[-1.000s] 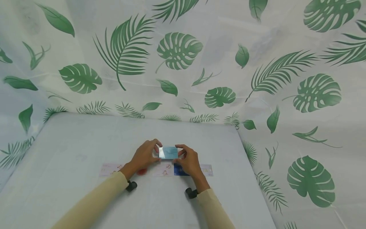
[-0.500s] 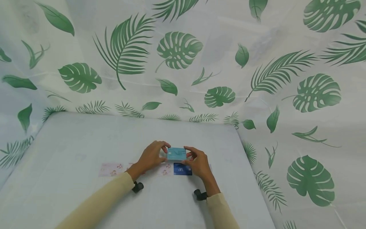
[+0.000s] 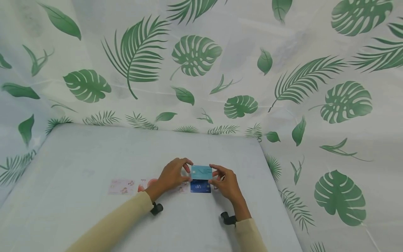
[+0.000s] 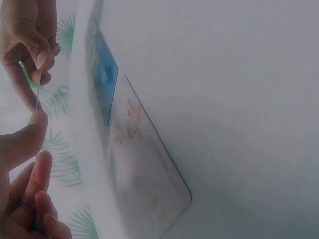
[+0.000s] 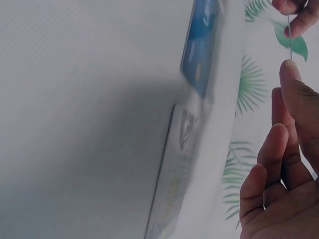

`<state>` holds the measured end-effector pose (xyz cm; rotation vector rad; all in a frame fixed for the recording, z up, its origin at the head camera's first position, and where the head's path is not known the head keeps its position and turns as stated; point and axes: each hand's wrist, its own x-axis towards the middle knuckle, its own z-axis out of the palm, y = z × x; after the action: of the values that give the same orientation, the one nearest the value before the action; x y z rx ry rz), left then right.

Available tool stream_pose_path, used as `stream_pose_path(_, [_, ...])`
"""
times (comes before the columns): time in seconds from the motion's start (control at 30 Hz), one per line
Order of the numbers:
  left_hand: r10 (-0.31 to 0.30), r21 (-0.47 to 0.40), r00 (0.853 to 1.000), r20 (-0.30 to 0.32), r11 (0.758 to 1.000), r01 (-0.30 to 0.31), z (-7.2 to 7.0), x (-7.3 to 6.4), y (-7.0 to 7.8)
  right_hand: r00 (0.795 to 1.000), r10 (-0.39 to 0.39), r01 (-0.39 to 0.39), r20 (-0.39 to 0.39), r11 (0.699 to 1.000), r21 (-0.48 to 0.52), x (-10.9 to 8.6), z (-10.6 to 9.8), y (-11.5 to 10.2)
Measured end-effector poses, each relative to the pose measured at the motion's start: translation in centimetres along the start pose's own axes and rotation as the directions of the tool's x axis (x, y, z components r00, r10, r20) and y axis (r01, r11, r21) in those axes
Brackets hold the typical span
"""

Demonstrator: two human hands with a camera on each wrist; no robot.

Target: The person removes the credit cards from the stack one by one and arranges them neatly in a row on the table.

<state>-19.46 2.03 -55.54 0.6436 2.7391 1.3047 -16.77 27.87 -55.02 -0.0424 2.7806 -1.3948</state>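
Observation:
A light blue plastic card (image 3: 201,172) with a small chip is held between both hands, raised above the table. My left hand (image 3: 173,173) pinches its left end, and my right hand (image 3: 227,182) grips the right end between thumb and fingers. Seen from the left wrist, that card (image 4: 39,92) is a thin line, edge-on. Just below it in the head view lies a dark blue VIP card (image 3: 200,187). A pale pink card (image 4: 144,164) lies beside the blue one, and a whitish card (image 5: 172,169) lies on its other side.
Another pink card (image 3: 122,186) and a red-patterned card (image 3: 143,185) lie to the left in the same row, partly behind the left arm. The white table (image 3: 94,154) meets a leaf-printed curtain (image 3: 189,87) at the back and sides.
Both hands have moved to the right with the light blue card and slightly toward me. The VIP card, partly covered by the right hand before, now shows below the held card.

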Motion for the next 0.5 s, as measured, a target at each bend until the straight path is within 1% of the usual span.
stream_pose_path(0.13, [0.005,-0.003,1.000,-0.018,1.000,-0.005,0.7,0.2,0.3,1.000,0.022,-0.022,-0.016,1.000,-0.002,-0.4,-0.6,0.5])
stream_pose_path(0.27, [0.005,-0.005,1.000,-0.024,1.000,-0.005,1.4,0.3,0.7,0.999,0.027,-0.027,-0.032,1.000,0.000,-0.7,-1.1,0.7])
stream_pose_path(0.4, [-0.003,-0.010,0.999,-0.033,1.000,0.003,2.1,0.4,1.1,0.997,0.031,-0.032,-0.067,0.999,-0.011,-1.0,-1.5,0.8])
stream_pose_path(0.5, [0.004,-0.010,0.999,-0.039,1.000,-0.005,2.5,0.4,1.5,0.995,0.031,-0.034,-0.092,0.999,-0.023,-1.3,-1.9,1.0])
